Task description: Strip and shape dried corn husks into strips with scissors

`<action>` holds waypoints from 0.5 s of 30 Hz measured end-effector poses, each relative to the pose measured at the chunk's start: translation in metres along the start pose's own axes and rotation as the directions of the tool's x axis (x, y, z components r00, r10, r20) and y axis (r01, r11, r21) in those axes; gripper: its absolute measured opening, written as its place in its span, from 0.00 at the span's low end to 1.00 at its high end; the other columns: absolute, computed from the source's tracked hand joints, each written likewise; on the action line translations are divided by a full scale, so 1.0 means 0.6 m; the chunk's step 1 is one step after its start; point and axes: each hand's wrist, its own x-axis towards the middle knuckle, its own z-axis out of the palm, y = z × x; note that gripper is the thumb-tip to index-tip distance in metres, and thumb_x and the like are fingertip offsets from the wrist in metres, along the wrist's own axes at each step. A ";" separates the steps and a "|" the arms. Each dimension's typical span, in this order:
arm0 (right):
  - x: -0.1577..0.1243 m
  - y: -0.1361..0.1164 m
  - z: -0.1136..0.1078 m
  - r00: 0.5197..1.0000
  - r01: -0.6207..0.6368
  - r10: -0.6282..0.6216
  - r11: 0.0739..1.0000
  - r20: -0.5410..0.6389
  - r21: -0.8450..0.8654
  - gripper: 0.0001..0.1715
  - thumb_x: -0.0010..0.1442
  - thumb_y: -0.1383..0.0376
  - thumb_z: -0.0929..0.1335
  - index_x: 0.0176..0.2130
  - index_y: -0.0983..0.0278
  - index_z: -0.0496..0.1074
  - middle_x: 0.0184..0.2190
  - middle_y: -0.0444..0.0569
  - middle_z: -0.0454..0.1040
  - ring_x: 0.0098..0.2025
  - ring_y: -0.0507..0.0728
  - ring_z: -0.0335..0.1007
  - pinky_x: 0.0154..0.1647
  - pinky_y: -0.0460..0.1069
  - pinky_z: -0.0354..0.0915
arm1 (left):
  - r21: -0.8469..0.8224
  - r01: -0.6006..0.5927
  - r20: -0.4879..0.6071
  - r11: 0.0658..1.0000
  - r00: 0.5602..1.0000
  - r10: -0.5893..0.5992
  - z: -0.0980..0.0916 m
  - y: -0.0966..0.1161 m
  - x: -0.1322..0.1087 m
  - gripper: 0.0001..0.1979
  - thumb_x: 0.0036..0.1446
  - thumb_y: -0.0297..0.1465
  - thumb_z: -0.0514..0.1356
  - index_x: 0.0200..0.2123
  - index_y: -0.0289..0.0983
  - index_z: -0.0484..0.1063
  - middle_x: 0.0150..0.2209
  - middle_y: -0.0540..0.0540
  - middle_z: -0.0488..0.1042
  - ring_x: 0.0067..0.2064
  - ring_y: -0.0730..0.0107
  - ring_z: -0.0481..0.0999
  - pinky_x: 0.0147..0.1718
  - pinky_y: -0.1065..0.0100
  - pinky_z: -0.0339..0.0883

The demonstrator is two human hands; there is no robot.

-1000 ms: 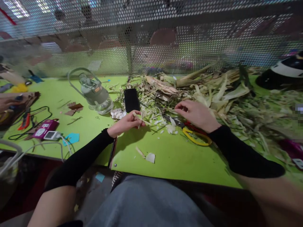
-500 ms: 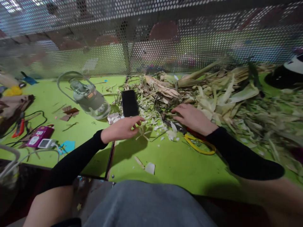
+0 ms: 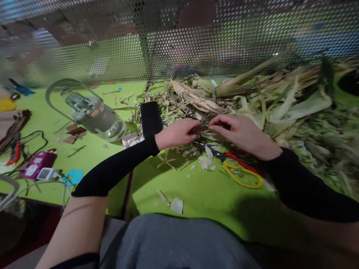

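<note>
My left hand (image 3: 181, 132) hovers over the near edge of the scrap pile, its fingers curled in toward the thumb. Facing it a short gap away is my right hand (image 3: 242, 135), thumb and forefinger drawn together in a pinch. Whatever either hand may hold is too small to make out. Below them lie scissors (image 3: 243, 175) with yellow and red handles, blades pointing left. A star-shaped piece of pale husk strips (image 3: 166, 161) rests on the green table below my left wrist. Pale scraps (image 3: 206, 162) are scattered beside the blades.
Dried corn husks (image 3: 305, 106) and shredded bits cover the back and right. A black phone (image 3: 150, 118) lies left of the pile, near a tilted-looking water bottle (image 3: 94, 114). Farther left are a purple box (image 3: 39, 164) and cables. A perforated metal screen (image 3: 174, 48) stands behind.
My left hand has moved right and slightly up, away from the star-shaped husk piece, toward my right hand. My right hand has lifted off the pile, its fingers now pinched. The view has shifted slightly.
</note>
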 end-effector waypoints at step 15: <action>-0.086 0.074 -0.024 1.000 -0.014 -0.002 0.852 -0.030 -0.524 0.18 0.63 0.60 0.68 0.51 0.64 0.77 0.46 0.65 0.82 0.49 0.76 0.74 0.49 0.66 0.66 | -0.205 -0.033 -0.231 0.978 0.973 -0.016 -0.022 0.015 0.034 0.03 0.65 0.27 0.62 0.36 0.35 0.75 0.36 0.48 0.79 0.36 0.72 0.71 0.40 0.69 0.62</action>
